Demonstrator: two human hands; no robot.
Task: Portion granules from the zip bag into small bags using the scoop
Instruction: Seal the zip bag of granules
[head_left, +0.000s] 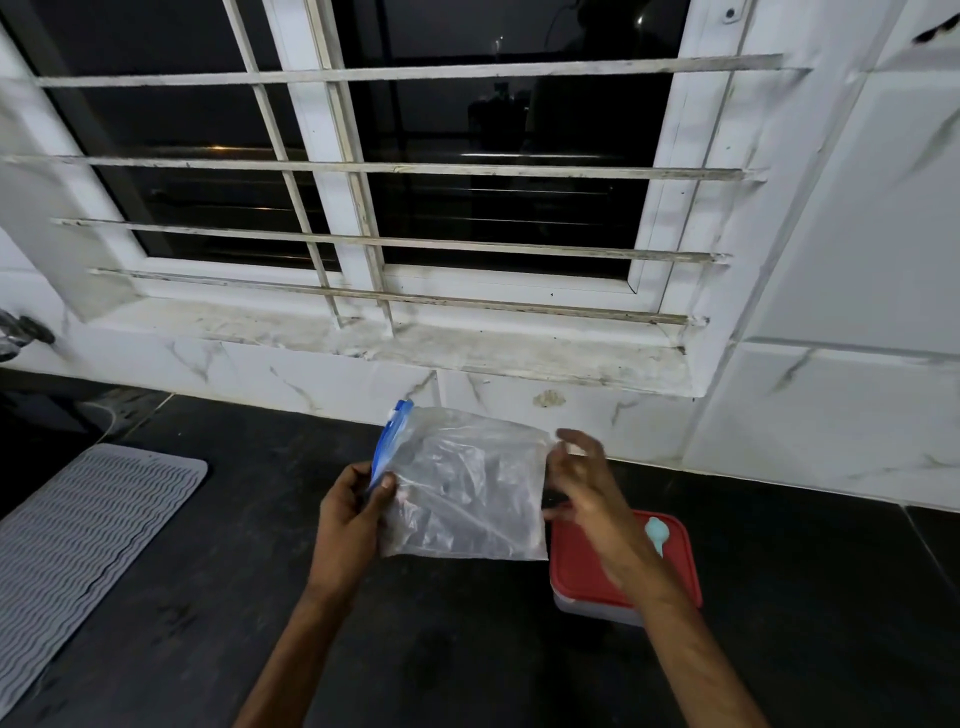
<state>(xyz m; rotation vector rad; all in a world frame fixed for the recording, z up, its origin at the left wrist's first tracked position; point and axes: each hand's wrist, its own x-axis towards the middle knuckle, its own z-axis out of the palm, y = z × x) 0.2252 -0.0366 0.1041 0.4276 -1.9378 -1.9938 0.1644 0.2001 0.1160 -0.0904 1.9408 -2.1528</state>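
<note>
A clear zip bag (467, 483) with a blue zip strip along its left edge is held up sideways above the dark counter. My left hand (353, 514) pinches it at the zip end, thumb on the front. At the bag's opposite edge, my right hand (584, 478) holds the plastic with curled fingers. Dark granules show faintly through the crumpled plastic. A light blue scoop (655, 532) lies on the red lid of a container (582, 571) under my right wrist. No small bags are visible.
The black counter (218, 613) runs to a white marble-tiled wall (831, 426) below a barred window. A grey ribbed mat (78, 540) lies at the left. A white cable lies at the far left back.
</note>
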